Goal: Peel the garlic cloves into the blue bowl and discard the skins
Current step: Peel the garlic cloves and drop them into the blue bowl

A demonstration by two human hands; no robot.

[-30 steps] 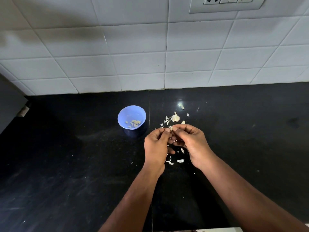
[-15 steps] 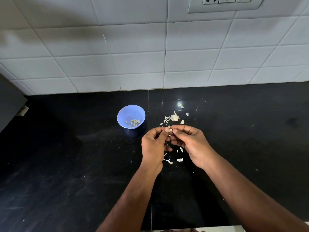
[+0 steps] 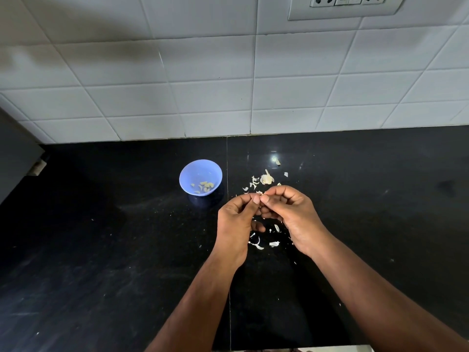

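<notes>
On the black counter stands a small blue bowl [image 3: 200, 176] with several peeled garlic cloves [image 3: 204, 186] in it. To its right my left hand [image 3: 237, 219] and my right hand [image 3: 291, 214] meet above the counter, fingertips pinched together on a garlic clove that is almost wholly hidden between them. A remnant of the garlic bulb [image 3: 267, 178] lies just beyond my hands. White skin scraps [image 3: 256, 243] lie scattered under and around them.
The black stone counter [image 3: 101, 250] runs wide to both sides. A white tiled wall [image 3: 228, 85] closes the back, with a switch plate [image 3: 347, 6] at the top. A dark object [image 3: 15, 153] stands at the far left edge.
Both hands stay pinched together over the same spot, with only small shifts of the fingertips. Nothing has been dropped or picked up.
</notes>
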